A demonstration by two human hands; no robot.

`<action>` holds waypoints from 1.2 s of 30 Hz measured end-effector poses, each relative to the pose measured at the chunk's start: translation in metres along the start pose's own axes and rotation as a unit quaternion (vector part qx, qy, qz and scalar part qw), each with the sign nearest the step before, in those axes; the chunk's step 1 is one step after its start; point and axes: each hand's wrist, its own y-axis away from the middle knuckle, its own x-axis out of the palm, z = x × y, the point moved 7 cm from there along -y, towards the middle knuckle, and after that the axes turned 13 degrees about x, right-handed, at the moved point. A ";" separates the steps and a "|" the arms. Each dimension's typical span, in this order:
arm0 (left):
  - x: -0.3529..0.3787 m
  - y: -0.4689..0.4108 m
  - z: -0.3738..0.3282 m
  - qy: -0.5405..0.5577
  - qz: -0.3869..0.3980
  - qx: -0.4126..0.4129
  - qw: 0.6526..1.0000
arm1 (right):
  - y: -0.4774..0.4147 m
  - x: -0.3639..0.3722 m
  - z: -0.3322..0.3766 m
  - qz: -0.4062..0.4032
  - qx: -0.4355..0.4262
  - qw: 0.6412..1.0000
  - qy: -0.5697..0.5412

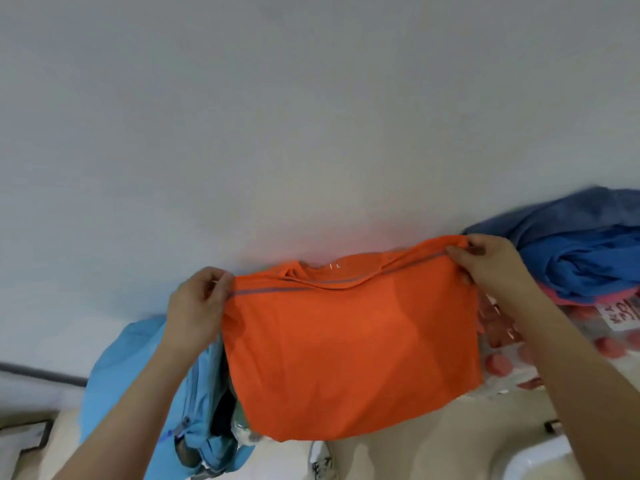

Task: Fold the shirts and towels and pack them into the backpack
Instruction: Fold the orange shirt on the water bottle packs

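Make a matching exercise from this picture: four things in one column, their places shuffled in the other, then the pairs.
1 orange shirt
2 light blue backpack
3 blue clothes pile
4 pink-capped bottles

a far right, beyond the right hand
b held between the left hand and the right
c lower left corner
d right of the shirt, below the pile

Pairs: 1-b, 2-c, 3-a, 4-d

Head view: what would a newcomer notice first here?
The orange shirt, held in the middle, with the left hand and the right hand each pinching an upper corner. A light blue backpack lies at lower left, and a pile of blue cloths sits at the right.
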 end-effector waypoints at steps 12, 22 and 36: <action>0.027 -0.028 0.035 -0.118 -0.022 -0.082 0.989 | -0.031 0.046 -0.021 -0.143 0.036 0.985 0.094; 0.013 0.065 -0.013 -0.113 0.077 0.030 0.990 | 0.102 0.077 -0.004 0.005 -0.209 0.907 0.366; 0.041 0.195 0.001 0.093 0.003 -0.196 0.976 | 0.157 0.115 -0.084 0.097 -0.254 0.857 0.438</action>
